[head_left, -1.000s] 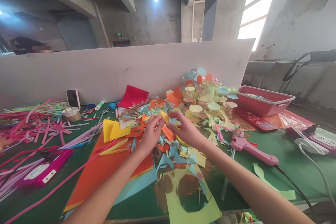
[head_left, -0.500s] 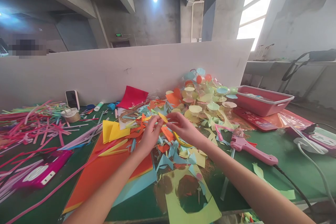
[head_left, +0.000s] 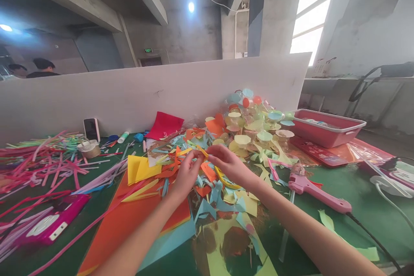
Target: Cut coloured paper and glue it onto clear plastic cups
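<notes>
Pinching a thin yellow paper strip point(head_left: 201, 151) near the middle of the frame, the person worked over a green surface point(head_left: 362, 198) crowded with craft scraps. At the far left lay a tangle of pink and red plastic straws point(head_left: 42, 159), with a magenta power strip point(head_left: 53, 226) below them. Beyond the straws stood a phone point(head_left: 91, 129), leaning on a white partition point(head_left: 145, 95), and a roll of tape point(head_left: 89, 148). A large orange sheet point(head_left: 129, 220) lay nearer, with folded yellow paper point(head_left: 139, 169) at its far edge and a red felt square point(head_left: 164, 126) beyond that.

The left hand point(head_left: 186, 173) held the strip, its fingers point(head_left: 194, 157) closed tightly on it. The right hand point(head_left: 230, 164) sat just beside, its fingers point(head_left: 215, 151) curled inward and their tips at the strip's other end, though whether they gripped it could not be told. The strip was narrow, glossy and slightly angled, hanging over a heap of paper offcuts point(head_left: 210, 198) in blue, orange and yellow. A curved yellow band point(head_left: 226, 180) lay directly beneath the right hand.

Further right sat a clear bag of pastel discs point(head_left: 249, 116), a pink glue gun point(head_left: 317, 194) and a pink plastic basket point(head_left: 326, 127).
</notes>
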Demonstrator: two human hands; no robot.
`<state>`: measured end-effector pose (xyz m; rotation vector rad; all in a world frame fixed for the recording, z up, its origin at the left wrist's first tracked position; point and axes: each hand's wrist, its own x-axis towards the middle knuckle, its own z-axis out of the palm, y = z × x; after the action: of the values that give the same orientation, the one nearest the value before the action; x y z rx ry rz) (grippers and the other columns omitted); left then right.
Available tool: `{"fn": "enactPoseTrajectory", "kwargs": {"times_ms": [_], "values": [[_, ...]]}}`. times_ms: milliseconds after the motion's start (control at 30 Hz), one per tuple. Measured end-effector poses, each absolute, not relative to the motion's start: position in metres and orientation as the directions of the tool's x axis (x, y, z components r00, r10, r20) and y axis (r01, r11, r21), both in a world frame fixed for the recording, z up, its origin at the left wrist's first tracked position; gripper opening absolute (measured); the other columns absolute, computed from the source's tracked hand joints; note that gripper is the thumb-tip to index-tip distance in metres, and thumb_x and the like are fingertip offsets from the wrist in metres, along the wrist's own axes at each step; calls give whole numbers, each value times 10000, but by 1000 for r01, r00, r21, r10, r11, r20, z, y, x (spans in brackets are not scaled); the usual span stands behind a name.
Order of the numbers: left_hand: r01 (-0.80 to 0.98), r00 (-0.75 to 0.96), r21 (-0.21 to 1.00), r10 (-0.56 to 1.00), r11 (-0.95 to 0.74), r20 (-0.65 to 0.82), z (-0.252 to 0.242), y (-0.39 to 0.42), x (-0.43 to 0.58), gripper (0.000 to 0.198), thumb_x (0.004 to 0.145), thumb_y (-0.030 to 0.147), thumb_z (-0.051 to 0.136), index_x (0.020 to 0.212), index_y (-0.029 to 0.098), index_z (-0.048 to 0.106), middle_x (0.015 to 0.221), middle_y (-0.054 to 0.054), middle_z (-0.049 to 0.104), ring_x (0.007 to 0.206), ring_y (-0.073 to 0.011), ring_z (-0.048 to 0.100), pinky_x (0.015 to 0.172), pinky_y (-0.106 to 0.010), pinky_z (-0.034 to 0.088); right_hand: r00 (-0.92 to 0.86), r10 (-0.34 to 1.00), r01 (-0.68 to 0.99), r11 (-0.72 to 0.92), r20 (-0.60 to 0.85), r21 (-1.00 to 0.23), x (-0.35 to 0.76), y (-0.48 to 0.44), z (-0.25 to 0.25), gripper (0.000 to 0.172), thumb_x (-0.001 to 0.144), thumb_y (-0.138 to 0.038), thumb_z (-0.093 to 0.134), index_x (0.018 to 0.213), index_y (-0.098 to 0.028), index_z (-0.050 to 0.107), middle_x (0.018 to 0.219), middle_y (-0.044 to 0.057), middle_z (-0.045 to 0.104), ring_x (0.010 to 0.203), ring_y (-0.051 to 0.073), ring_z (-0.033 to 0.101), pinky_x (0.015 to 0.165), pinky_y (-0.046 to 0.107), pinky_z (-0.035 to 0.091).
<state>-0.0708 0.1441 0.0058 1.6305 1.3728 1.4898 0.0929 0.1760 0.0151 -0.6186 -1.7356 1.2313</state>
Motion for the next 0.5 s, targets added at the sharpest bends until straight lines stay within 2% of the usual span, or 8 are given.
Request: {"fn": "enactPoseTrajectory", "kwargs": {"times_ms": [100, 267, 500], "values": [[298, -158, 902, 916, -313, 369, 7, 144, -70, 238, 861, 451, 538, 861, 219, 591, 900, -10, 621, 926, -185, 566, 837, -262, 425, -471, 805, -91, 362, 360, -928, 93, 176, 15, 311, 860, -477, 617, 1048, -233, 579, 1156, 65, 668, 1111, 210, 625, 971, 360, 491], [278, -205, 920, 918, -278, 339, 8, 144, -70, 280, 847, 496, 542, 853, 222, 597, 889, -2, 612, 919, -185, 568, 821, -264, 430, -497, 780, -124, 371, 381, -920, 91, 176, 13, 344, 850, -488, 635, 1056, -222, 567, 1188, 81, 632, 1124, 205, 621, 983, 349, 488], [226, -103, 916, 927, -332, 361, 9, 144, -71, 227, 825, 426, 565, 852, 208, 623, 852, -7, 613, 875, -183, 565, 828, -281, 427, -498, 771, -198, 344, 396, -918, 88, 179, 8, 368, 811, -482, 676, 1041, -218, 562, 1144, 78, 623, 1090, 208, 632, 987, 370, 488]]}}
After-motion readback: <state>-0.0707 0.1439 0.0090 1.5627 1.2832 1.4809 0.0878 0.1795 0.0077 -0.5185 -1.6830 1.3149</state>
